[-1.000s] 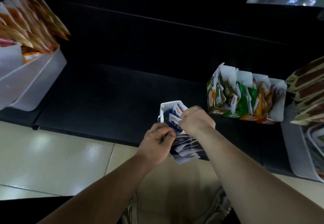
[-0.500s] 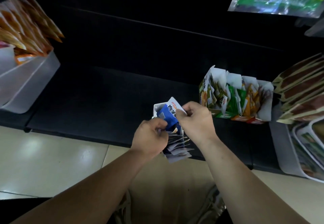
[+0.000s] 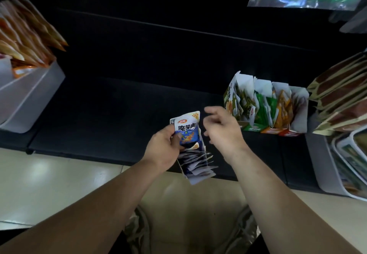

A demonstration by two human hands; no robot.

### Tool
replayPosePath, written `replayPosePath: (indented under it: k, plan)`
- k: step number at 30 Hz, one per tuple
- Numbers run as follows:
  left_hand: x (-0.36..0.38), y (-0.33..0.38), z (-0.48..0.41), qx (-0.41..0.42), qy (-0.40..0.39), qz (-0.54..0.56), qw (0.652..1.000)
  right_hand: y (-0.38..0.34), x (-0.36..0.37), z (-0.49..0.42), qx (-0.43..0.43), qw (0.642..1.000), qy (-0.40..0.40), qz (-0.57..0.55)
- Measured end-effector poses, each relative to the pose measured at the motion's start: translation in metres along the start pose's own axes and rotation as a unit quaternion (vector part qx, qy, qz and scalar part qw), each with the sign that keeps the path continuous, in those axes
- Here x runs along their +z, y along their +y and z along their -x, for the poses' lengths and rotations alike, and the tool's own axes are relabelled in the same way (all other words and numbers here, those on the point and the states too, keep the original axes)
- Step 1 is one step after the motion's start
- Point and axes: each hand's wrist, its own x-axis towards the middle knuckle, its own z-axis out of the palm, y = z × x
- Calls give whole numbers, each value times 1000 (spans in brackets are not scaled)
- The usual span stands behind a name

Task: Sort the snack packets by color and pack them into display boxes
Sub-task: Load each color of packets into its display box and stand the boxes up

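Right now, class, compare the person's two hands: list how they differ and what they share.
The left hand grips a blue packet; the right hand holds nothing. The left hand is curled round the packet; the right hand is loosely spread. Both are close beside the box of blue packets.

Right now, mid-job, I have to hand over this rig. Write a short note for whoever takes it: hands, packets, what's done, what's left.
Left hand: grips a blue foil snack packet, upright over the narrow white cardboard display box.
Right hand: open and empty, beside the packet, not touching it.
The box sits at the front edge of the black shelf, holding a row of packets.
Done: the row of cardboard display boxes to the right holds green and orange packets.
Left: seat the held packet in its box. No loose packets are in view.
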Motion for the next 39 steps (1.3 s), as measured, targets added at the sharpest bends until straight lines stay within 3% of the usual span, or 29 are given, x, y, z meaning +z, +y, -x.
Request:
replayPosePath:
  k: [4,12,15,21,24,27,31,39]
  plan:
    - [2,-4,1,16,-12,-7,1000,7,0,1,-44,993,-100,43]
    - [0,2,17,23,15,-18,999,35,2,-9,-126,952,-61,273]
    - [2,-1,22,49,37,-52,997,39,3,-6,-140,940,-67,305]
    - [14,-12,33,161,105,-202,960,36,7,-3,12,961,-176,215]
    - [18,-12,30,163,123,-214,955,39,5,1,42,984,-119,122]
    - [15,-9,26,152,105,-232,955,42,0,1,16,994,-68,80]
    - [14,-12,27,166,105,-228,954,43,3,-3,-58,991,-31,113]
    - [7,-20,28,147,68,-145,976,39,18,-17,-65,969,17,238]
